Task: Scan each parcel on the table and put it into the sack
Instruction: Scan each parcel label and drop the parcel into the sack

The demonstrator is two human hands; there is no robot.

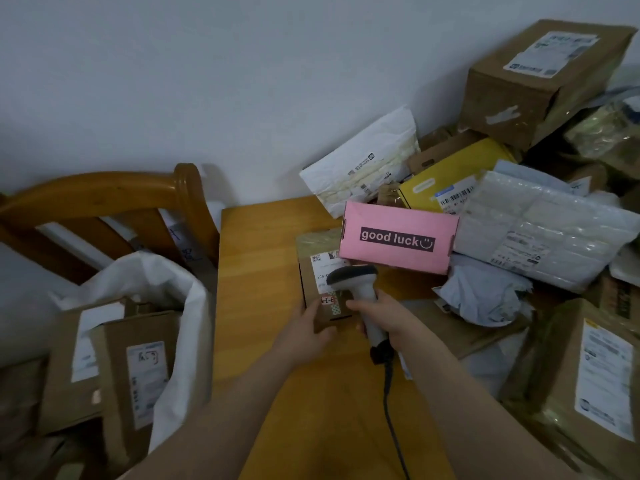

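Parcel (317,289) on the table (256,289), held at its near edge with the scanner (360,289) over it.
Pink box (398,237) overlaps its far corner, and a pile (540,220) of bags and boxes crowds the right. The sack (187,306), with boxes inside, stands left beside a chair (104,195). Left hand (311,329) pinches the parcel's near edge, thumb on top. Right hand (384,320) wraps the scanner's handle, its head just above the label. The label is blurred and partly covered, and the left fingers are hidden.

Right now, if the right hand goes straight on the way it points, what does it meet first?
Probably the brown parcel under the scanner that the right hand grips; height above it is unclear. The pink box lies just right of that line.
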